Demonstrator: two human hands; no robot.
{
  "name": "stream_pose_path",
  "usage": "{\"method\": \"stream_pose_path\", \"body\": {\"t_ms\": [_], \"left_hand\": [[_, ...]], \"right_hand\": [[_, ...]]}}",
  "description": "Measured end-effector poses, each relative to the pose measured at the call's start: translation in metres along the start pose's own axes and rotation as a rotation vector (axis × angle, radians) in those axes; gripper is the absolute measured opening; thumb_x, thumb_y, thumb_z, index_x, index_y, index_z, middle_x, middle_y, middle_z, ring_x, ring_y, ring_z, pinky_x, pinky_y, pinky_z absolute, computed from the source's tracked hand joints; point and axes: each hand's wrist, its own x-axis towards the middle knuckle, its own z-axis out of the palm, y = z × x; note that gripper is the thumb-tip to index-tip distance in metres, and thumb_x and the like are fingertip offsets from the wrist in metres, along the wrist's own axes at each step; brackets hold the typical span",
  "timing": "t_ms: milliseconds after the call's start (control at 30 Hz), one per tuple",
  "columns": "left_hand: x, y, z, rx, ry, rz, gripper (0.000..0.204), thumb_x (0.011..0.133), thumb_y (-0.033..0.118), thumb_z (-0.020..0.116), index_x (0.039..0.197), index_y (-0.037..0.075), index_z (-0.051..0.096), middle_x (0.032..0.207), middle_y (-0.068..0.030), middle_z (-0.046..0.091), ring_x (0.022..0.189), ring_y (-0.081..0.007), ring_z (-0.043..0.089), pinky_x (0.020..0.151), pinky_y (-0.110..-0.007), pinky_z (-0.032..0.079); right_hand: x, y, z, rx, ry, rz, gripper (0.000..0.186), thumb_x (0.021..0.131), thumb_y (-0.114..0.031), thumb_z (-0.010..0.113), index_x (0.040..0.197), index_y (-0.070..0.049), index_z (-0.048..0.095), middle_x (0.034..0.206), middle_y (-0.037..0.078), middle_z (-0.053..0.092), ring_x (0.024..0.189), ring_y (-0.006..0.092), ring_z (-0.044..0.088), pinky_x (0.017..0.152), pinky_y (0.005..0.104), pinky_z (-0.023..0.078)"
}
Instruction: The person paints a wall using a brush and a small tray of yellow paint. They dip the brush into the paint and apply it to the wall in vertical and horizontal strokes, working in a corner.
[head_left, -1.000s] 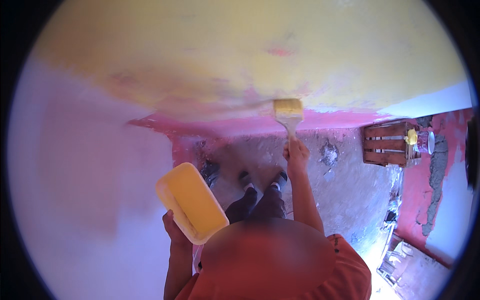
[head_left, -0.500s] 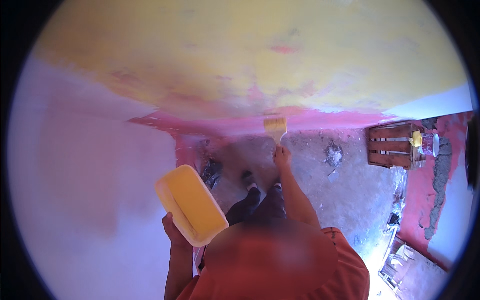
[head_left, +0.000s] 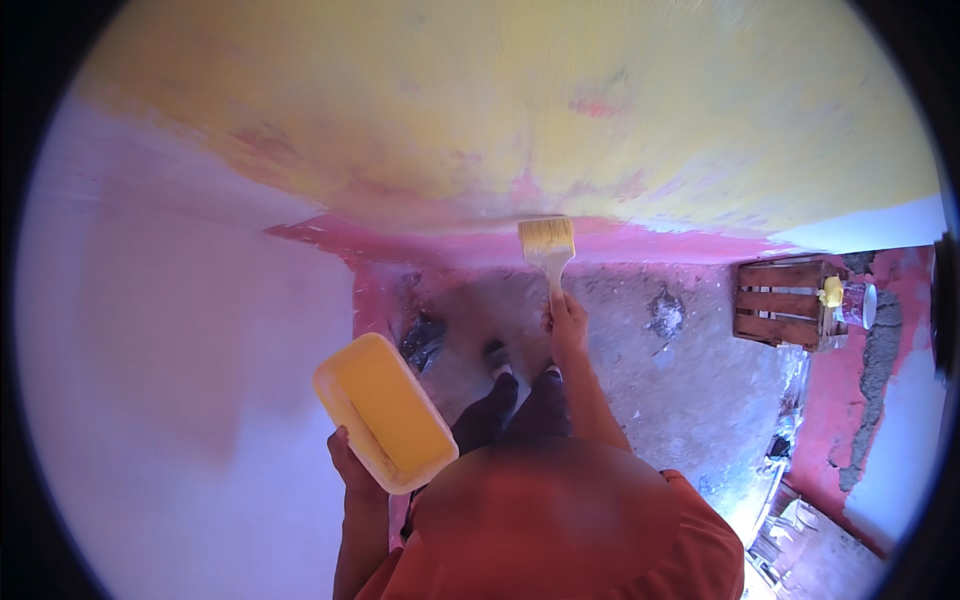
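Observation:
My right hand [head_left: 567,318] is closed round the handle of a wide paintbrush [head_left: 547,240]. Yellow paint coats its bristles, which point away from me at the lower part of the wall [head_left: 480,100]. That wall is mostly yellow, with pink patches showing through and a pink band along its foot. In my left hand [head_left: 350,462] is a rectangular plastic tub [head_left: 387,412], gripped by its outer side and tilted. Yellow paint covers the tub's inside. The fingers under the tub are partly hidden.
On the right a wooden crate [head_left: 780,302] stands by the wall, with a paint can [head_left: 857,304] and a yellow-stained item [head_left: 831,291] at it. A dark bundle [head_left: 424,340] lies on the concrete floor [head_left: 630,380] near the left corner. A pale wall [head_left: 170,330] rises at my left.
The paintbrush has moved slightly up the wall and a little left, with my right hand turning round its handle. The tub in my left hand has barely shifted.

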Motion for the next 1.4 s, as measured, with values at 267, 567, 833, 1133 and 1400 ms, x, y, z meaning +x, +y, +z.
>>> {"method": "stream_pose_path", "body": {"t_ms": [267, 567, 833, 1133, 1400], "left_hand": [[0.005, 0.0, -0.003, -0.022, -0.049, -0.035, 0.067, 0.086, 0.048, 0.057, 0.133, 0.0, 0.051, 0.12, -0.0147, 0.065, 0.106, -0.0285, 0.065, 0.088, -0.04, 0.056], [0.007, -0.003, -0.014, 0.057, -0.011, -0.072, 0.065, 0.089, 0.049, 0.046, 0.133, 0.001, 0.051, 0.118, -0.0134, 0.063, 0.103, -0.0283, 0.065, 0.087, -0.04, 0.056], [0.01, -0.004, 0.007, 0.063, 0.011, -0.052, 0.066, 0.085, 0.048, 0.057, 0.131, 0.0, 0.054, 0.117, -0.0143, 0.066, 0.103, -0.0294, 0.066, 0.087, -0.04, 0.056], [0.024, -0.005, 0.0, 0.019, -0.128, -0.09, 0.066, 0.086, 0.045, 0.057, 0.132, -0.002, 0.053, 0.119, -0.0163, 0.065, 0.105, -0.0301, 0.066, 0.088, -0.041, 0.056], [0.021, -0.015, -0.001, 0.087, -0.106, -0.083, 0.068, 0.087, 0.047, 0.057, 0.134, -0.001, 0.051, 0.12, -0.0161, 0.065, 0.105, -0.0299, 0.066, 0.089, -0.04, 0.055]], "right_hand": [[0.059, 0.092, -0.062, -0.099, 0.129, 0.235, 0.016, 0.093, -0.017, 0.054, 0.089, -0.005, 0.064, 0.07, 0.0, 0.056, 0.054, 0.0091, 0.051, 0.047, 0.0228, 0.041], [0.125, 0.052, -0.088, 0.261, 0.144, 0.285, 0.018, 0.098, -0.02, 0.058, 0.106, -0.004, 0.061, 0.09, 0.007, 0.068, 0.062, 0.0103, 0.056, 0.052, 0.0236, 0.048], [0.016, 0.01, -0.091, 0.252, 0.318, 0.196, 0.021, 0.099, -0.024, 0.059, 0.101, -0.003, 0.061, 0.086, 0.006, 0.067, 0.062, 0.0104, 0.058, 0.053, 0.0233, 0.05], [0.144, 0.088, -0.119, 0.295, 0.292, 0.401, 0.023, 0.101, -0.029, 0.057, 0.096, -0.006, 0.061, 0.081, 0.004, 0.065, 0.064, 0.0118, 0.06, 0.052, 0.0239, 0.049], [0.057, -0.047, -0.083, 0.261, 0.279, 0.078, 0.023, 0.1, -0.025, 0.059, 0.105, -0.003, 0.064, 0.085, 0.006, 0.066, 0.067, 0.0103, 0.06, 0.056, 0.022, 0.05]]}}
